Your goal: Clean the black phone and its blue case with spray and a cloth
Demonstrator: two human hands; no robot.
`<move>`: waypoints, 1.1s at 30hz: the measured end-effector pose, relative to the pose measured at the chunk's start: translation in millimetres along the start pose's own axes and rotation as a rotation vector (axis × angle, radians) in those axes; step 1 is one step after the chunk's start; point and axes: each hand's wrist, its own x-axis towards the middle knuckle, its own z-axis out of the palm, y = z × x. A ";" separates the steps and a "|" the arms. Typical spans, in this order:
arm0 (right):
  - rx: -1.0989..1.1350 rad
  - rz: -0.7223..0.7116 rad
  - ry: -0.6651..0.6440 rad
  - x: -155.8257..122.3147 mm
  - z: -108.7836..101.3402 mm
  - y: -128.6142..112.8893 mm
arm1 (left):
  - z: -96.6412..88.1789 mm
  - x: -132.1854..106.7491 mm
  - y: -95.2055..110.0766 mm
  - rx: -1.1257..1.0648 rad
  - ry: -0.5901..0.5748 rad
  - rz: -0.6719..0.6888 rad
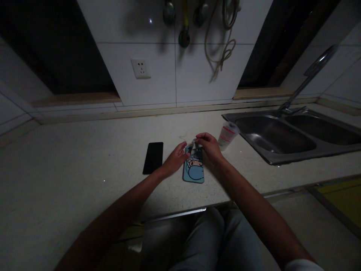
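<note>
Head view: blue cartoon-print case (194, 173) flat on the counter (118, 192), in front of the person, far end under the hands; a pale crumpled piece (194, 147) stands over that far end (tissue or wipe, too dim to say)

Grip: right hand (209, 146) pinches the pale crumpled piece between thumb and fingertips, at the case's far right corner; from this pinch the case lies to the left and back toward the body

Left hand (175, 159) at the upper left edge, fingers and thumb apart, thumb at the case's edge; whether it presses there, cannot tell; right hand looks the nearer to the pale crumpled piece

Case's long axis runs from the body toward the wall, almost straight; near end bare, rounded shape printed there, small face above it

Outward: black phone (153, 158) left of the case, apart, far end slanting slightly right; plastic cup (228, 135) just beyond the right hand, tilted in view; sink (270, 162) farther right
</note>
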 end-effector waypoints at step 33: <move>0.039 -0.061 -0.120 -14.3 6.2 -10.6 | -79.4 14.4 39.1 0.907 0.322 -0.336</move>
